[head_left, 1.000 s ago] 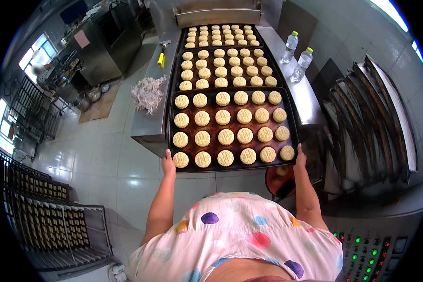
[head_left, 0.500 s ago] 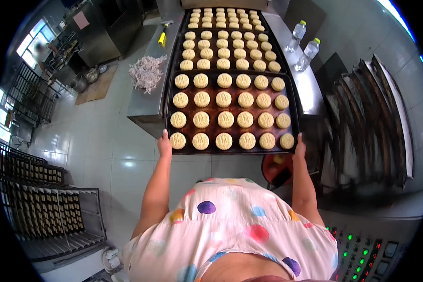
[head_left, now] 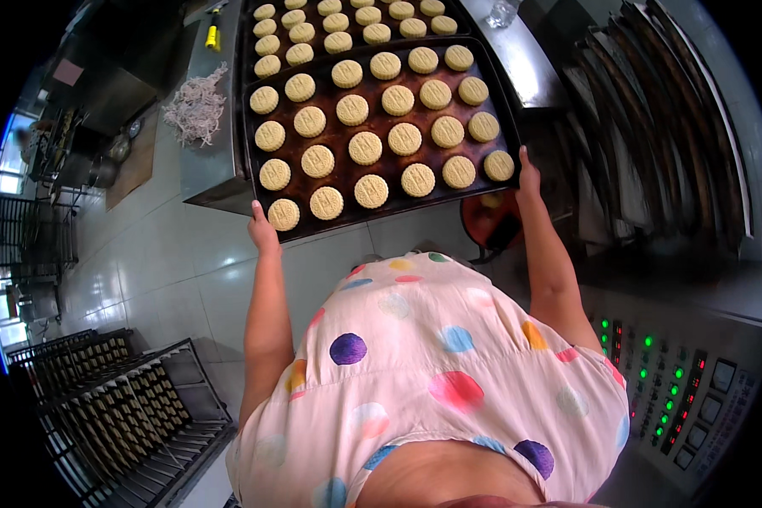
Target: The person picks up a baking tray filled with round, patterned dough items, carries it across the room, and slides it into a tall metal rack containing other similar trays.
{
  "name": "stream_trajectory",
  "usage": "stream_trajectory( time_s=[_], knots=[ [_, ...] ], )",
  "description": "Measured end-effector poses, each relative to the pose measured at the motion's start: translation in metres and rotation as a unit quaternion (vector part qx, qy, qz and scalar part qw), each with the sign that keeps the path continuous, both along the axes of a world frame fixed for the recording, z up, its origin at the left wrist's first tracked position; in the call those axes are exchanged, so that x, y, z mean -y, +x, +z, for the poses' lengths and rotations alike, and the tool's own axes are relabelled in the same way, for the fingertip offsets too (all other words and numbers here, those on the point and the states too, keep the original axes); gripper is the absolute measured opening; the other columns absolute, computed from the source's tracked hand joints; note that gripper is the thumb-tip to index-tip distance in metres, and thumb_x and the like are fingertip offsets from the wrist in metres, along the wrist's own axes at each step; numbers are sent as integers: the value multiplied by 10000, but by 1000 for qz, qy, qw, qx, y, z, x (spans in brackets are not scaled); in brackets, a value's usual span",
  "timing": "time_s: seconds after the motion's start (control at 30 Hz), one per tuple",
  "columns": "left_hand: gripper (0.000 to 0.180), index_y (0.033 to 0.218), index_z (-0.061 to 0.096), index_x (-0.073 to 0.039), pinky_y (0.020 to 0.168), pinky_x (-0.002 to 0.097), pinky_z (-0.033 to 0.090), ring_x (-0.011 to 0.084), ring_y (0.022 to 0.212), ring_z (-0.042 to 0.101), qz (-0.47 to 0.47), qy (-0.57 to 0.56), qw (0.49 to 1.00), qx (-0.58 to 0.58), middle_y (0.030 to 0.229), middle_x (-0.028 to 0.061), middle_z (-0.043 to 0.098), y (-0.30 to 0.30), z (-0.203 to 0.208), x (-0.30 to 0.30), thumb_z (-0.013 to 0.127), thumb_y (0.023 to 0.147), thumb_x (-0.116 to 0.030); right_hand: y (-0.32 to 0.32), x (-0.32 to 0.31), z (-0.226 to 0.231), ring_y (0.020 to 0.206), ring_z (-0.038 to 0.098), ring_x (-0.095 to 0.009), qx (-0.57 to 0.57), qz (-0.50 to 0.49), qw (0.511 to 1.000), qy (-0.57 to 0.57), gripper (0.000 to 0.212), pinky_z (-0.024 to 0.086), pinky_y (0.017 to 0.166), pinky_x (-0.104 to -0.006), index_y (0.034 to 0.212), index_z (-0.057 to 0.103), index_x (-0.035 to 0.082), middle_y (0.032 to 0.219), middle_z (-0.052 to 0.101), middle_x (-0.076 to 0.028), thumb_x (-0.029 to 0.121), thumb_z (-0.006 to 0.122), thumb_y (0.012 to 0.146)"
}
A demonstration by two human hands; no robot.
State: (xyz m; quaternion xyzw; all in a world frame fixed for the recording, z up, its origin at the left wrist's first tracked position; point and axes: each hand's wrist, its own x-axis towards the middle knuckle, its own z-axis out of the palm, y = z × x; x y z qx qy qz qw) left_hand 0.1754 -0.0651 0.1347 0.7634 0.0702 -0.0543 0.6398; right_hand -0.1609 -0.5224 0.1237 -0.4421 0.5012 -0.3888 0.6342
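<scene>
A dark baking tray (head_left: pixel 381 217) carries rows of round, pale, stamped pastries (head_left: pixel 365 148). My left hand (head_left: pixel 263 229) grips its near left corner, thumb on top of the rim and the fingers hidden beneath. At the near right corner my right hand (head_left: pixel 528 176) holds the rim the same way, its fingers mostly out of sight. The tray's near edge juts out past the metal counter toward me. Right behind it lies another tray (head_left: pixel 247 52) of the same pastries, on the same metal surface.
Left of the trays, the steel ledge (head_left: pixel 215 176) bears a heap of shredded strips (head_left: pixel 196 105) and a yellow-handled tool (head_left: pixel 212 30). A clear bottle (head_left: pixel 501 12) stands on the right ledge. Dark trays (head_left: pixel 652 127) lean at the right, above a lit control panel (head_left: pixel 669 398). A loaded rack (head_left: pixel 127 415) stands lower left.
The view has shifted and tilted, so the trays sit higher and further left in it. Both hands keep their hold on the near tray's corners.
</scene>
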Motion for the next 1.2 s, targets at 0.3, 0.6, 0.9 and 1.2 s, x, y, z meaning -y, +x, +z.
stream_trajectory(
  time_s=[0.3,0.6,0.9,1.2],
  knots=[
    [612,1117,543,106,832,310,435,211,921,564,2,-35,999,-17,1068,145,599,4,-6,-2,479,903,-464,3,-16,23,1033,509,-190,32,-1,999,38,631,390,904,-307,1174,531,-68,1179,545,-120,439,637,815],
    [572,1156,528,86,853,298,425,200,958,550,-12,-43,999,2,1107,133,585,-3,6,2,469,918,-431,5,-18,26,1035,502,-184,-9,-15,1000,18,614,378,911,-293,1168,535,-67,1173,547,-114,437,622,829],
    [562,1189,512,66,900,317,393,219,1018,525,-7,-14,999,31,1163,142,559,-1,4,1,469,919,-424,6,-5,2,1013,507,-147,5,-15,998,-53,559,374,904,-262,1123,570,-67,1098,590,-83,410,626,837],
    [595,1201,501,76,907,302,394,198,1040,523,-15,6,1000,13,1174,134,553,-6,10,1,483,908,-442,6,-5,2,942,498,-115,-9,-16,997,-74,511,380,867,-247,1063,601,-63,1012,600,-52,401,616,848]
  ],
)
